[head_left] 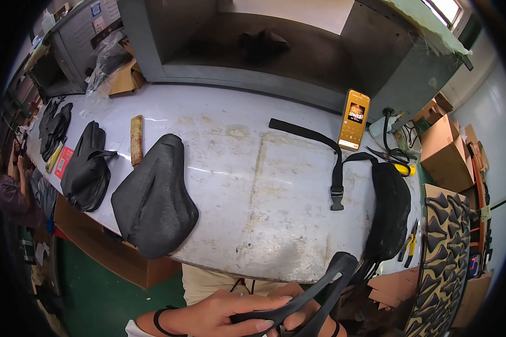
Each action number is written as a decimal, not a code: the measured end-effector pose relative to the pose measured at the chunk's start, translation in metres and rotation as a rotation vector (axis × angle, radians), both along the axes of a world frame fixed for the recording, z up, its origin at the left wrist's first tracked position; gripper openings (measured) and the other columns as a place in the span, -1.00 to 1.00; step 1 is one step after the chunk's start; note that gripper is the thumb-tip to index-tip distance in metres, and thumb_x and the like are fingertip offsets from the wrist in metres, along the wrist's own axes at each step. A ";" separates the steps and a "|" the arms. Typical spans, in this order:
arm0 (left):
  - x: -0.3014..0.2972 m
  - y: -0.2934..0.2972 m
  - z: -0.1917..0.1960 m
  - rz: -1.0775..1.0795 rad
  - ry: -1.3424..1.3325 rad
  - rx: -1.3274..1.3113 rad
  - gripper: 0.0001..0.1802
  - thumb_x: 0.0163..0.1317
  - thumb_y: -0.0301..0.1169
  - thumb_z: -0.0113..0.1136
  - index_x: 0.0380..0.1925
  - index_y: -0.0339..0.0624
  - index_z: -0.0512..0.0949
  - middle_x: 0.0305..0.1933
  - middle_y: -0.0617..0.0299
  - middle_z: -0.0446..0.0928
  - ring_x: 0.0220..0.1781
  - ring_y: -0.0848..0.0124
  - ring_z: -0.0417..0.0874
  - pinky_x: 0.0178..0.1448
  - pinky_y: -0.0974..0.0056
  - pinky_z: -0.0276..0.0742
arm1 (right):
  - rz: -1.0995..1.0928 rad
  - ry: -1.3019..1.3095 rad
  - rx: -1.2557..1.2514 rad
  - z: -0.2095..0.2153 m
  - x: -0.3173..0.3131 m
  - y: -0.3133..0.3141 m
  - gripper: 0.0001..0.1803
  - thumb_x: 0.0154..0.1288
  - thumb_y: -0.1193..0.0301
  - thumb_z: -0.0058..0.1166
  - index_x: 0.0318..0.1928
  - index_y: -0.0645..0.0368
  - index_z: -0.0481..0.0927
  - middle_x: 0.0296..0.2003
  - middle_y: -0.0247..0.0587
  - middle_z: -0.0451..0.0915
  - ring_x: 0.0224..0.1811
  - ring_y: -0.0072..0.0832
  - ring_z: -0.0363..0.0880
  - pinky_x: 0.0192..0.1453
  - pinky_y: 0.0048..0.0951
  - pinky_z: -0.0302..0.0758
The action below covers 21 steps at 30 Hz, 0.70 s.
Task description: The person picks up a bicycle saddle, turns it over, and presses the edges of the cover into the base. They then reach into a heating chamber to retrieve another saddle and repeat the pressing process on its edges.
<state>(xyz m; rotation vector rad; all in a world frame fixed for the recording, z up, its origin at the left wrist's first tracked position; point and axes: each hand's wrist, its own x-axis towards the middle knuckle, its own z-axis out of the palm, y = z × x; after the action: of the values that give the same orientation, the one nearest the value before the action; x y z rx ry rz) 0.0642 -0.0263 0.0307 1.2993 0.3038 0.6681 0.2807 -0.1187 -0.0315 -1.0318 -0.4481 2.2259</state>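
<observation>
Near my body, below the table's front edge, I hold a black bicycle saddle (334,281) with a long slot down its middle. My left hand (230,312) grips it from the left, thumb and fingers closed on its lower end. My right hand (301,309) is closed around the same end from behind, partly hidden by the saddle. On the table to the left lies a large black saddle-shaped piece (154,196) with a groove along it. Farther left is a similar folded black piece (87,168).
A worn wooden stick (136,140) lies beyond the large piece. A phone (354,121) stands against the grey metal cabinet (236,78). Right are a black waist bag (388,208), scissors (391,154), yellow-handled pliers (411,247) and a board of saddles (444,253). Another person (17,191) works far left.
</observation>
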 end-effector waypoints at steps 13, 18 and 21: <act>0.009 -0.019 -0.027 0.199 -0.151 -0.315 -0.32 0.26 -0.55 0.21 0.36 -0.37 0.20 0.32 -0.04 0.37 0.33 0.31 0.41 0.35 0.28 0.27 | -0.172 0.043 0.236 0.050 -0.033 0.026 -0.54 -0.16 0.21 0.53 -0.37 0.28 0.61 -0.62 -0.35 0.54 -0.58 -0.61 0.49 -0.50 -0.54 0.39; 0.008 -0.029 -0.026 0.317 -0.065 -0.381 -0.38 0.28 -0.52 0.20 0.32 -0.38 0.25 0.25 0.02 0.44 0.25 0.37 0.47 0.31 0.30 0.32 | -0.202 0.048 0.260 0.049 -0.032 0.027 -0.56 -0.12 0.20 0.51 -0.39 0.26 0.60 -0.63 -0.37 0.53 -0.59 -0.62 0.48 -0.50 -0.54 0.38; 0.009 -0.030 -0.027 0.363 -0.018 -0.373 -0.38 0.28 -0.51 0.21 0.31 -0.38 0.26 0.23 0.05 0.45 0.23 0.37 0.48 0.31 0.31 0.33 | -0.232 0.045 0.273 0.050 -0.042 0.037 -0.57 -0.10 0.19 0.50 -0.39 0.25 0.60 -0.64 -0.37 0.52 -0.60 -0.62 0.47 -0.49 -0.53 0.38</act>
<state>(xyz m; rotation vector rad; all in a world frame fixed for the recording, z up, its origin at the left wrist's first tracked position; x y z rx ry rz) 0.0736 -0.0568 0.0041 0.8876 0.6283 0.8802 0.2391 -0.0813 0.0185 -0.8421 -0.5643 1.9172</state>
